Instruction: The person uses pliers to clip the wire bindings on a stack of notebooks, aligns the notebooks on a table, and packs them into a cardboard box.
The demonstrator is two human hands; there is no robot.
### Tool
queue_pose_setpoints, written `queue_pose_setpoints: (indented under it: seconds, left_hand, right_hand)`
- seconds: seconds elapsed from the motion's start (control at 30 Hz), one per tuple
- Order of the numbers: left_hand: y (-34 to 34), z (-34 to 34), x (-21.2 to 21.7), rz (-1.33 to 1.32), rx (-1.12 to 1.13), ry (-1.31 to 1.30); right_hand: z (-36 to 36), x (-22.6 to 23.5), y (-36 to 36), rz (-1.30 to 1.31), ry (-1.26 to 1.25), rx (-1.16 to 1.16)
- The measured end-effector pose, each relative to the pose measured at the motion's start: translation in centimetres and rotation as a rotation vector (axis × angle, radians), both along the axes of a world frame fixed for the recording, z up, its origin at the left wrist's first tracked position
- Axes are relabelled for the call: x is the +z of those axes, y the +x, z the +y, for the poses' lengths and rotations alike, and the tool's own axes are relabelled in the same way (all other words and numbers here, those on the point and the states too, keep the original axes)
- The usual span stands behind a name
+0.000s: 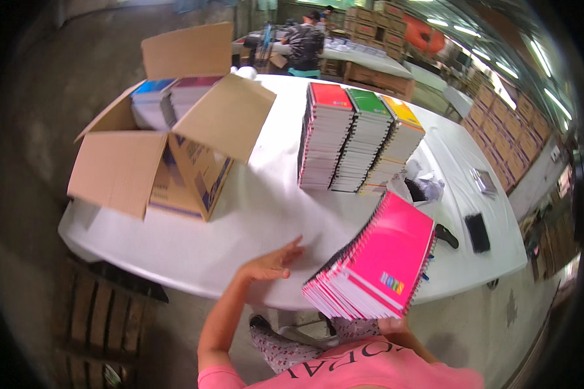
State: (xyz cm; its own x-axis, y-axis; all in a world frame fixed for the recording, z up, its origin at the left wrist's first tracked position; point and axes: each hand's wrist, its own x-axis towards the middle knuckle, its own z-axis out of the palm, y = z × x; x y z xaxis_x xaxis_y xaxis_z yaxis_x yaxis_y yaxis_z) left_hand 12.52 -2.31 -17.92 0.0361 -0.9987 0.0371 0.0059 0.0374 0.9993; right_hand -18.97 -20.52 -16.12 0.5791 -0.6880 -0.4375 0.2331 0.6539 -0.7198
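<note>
A thick stack of pink spiral notebooks (389,249) is held tilted over the near edge of the table, its pages fanned toward me. My right hand (392,324) grips the stack at its lower edge, most of the fingers hidden behind it. To the left of the stack, my left hand (276,262) hovers over the table with fingers apart, touching nothing. Beyond them stand three tall piles of spiral notebooks side by side: red (324,142), green (363,146) and yellow (396,139).
An open cardboard box (194,172) with blue and dark red notebooks inside stands on the white table (175,246) at left. Crumpled plastic (427,188), a black pouch-like item (477,232) and a dark object (446,235) lie at right. A person (305,45) works farther back near stacked cartons (503,139).
</note>
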Motion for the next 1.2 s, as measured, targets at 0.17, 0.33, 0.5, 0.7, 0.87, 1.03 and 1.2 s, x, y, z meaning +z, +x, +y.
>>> queue_pose_setpoints:
  seconds: [0.17, 0.33, 0.5, 0.7, 0.87, 1.03, 1.2]
  left_hand:
    - [-2.6, -3.4, -0.4, 0.548, 0.121, 0.188]
    - [-5.4, -5.1, 1.7, 0.590, 0.075, 0.302]
    - [-5.7, -5.1, 5.1, 0.542, -0.038, 0.240]
    - [-6.0, -6.2, 2.6, 0.664, -0.053, 0.185]
    - [-5.5, -6.3, 1.7, 0.702, -0.017, 0.209]
    - [-5.4, -8.0, 0.5, 0.699, 0.091, 0.234]
    - [-5.3, -11.5, -0.8, 0.719, 0.175, 0.200]
  right_hand:
    - [4.6, 2.9, 2.5, 0.148, 0.043, 0.193]
    - [8.2, 4.6, 3.3, 0.493, -0.513, 0.536]
    - [10.3, 4.9, 4.1, 0.577, -0.739, 0.560]
    - [11.3, 1.7, 2.9, 0.541, -0.702, 0.412]
    - [11.1, 4.4, 4.1, 0.560, -1.031, 0.473]
    - [7.2, 2.0, 8.5, 0.112, -0.338, -0.012]
    - [0.7, -4.5, 9.2, -0.239, -0.109, -0.161]
